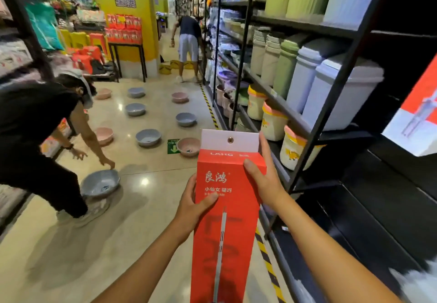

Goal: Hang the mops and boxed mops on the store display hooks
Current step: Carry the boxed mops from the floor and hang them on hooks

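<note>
Centre of aisle, boxed mop (224,208): standing upright between both hands, its white hang tab (229,140) with a punched hole pointing up, away from the shelving.
Left hand (194,204): gripping the left edge of the box, thumb lying across the red front face, fingers wrapping behind.
Right hand (266,180): clamping the upper right corner, thumb pressing on the front, fingers reaching up along the side of the tab.
Shelving unit (307,132): standing to the right, carrying lidded bins (340,94).
Floor (132,208): carrying scattered basins (148,137); a person in black (35,132) is bending toward a grey one.
</note>
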`<action>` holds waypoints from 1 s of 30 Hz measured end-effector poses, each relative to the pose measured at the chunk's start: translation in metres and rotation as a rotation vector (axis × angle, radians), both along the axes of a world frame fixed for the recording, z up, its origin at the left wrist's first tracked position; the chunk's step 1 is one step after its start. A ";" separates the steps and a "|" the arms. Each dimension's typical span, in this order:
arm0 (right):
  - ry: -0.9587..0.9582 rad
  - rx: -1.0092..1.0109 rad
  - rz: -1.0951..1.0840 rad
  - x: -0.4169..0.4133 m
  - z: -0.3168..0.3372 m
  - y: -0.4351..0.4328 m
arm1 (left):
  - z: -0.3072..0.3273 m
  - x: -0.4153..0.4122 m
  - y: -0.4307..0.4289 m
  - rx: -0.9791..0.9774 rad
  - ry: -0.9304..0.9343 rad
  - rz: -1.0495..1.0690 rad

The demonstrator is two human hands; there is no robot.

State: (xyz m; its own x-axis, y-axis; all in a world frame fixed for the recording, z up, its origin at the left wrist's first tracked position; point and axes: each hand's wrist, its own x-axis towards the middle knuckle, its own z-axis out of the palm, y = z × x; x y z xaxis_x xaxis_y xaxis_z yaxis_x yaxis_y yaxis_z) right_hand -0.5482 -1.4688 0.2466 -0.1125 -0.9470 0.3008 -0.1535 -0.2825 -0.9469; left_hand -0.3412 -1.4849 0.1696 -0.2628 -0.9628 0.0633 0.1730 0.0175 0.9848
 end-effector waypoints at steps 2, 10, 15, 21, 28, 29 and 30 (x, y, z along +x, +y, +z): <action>0.032 0.001 -0.082 -0.027 -0.001 -0.007 | 0.001 -0.030 -0.023 0.000 0.003 -0.073; 0.102 -0.013 -0.368 -0.177 0.008 -0.018 | 0.002 -0.197 -0.090 0.002 0.023 -0.366; 0.148 -0.017 -0.550 -0.268 0.021 -0.017 | 0.020 -0.298 -0.111 0.009 0.059 -0.506; 0.188 -0.025 -0.699 -0.340 0.049 -0.010 | 0.044 -0.389 -0.125 -0.012 0.118 -0.634; 0.301 -0.124 -0.879 -0.408 0.105 -0.011 | 0.095 -0.479 -0.151 -0.081 0.172 -0.798; 0.309 -0.130 -0.898 -0.416 0.115 -0.014 | 0.103 -0.490 -0.156 -0.089 0.188 -0.824; 0.324 -0.140 -0.919 -0.425 0.124 -0.016 | 0.112 -0.501 -0.160 -0.098 0.202 -0.845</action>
State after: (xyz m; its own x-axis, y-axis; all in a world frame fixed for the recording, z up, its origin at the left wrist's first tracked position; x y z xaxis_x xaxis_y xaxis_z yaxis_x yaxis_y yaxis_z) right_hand -0.9735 -1.4849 0.3703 -0.6797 -0.4856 0.5496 -0.6156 -0.0296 -0.7875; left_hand -0.8419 -1.6454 0.2817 -0.8608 -0.4388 0.2581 0.3375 -0.1124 0.9346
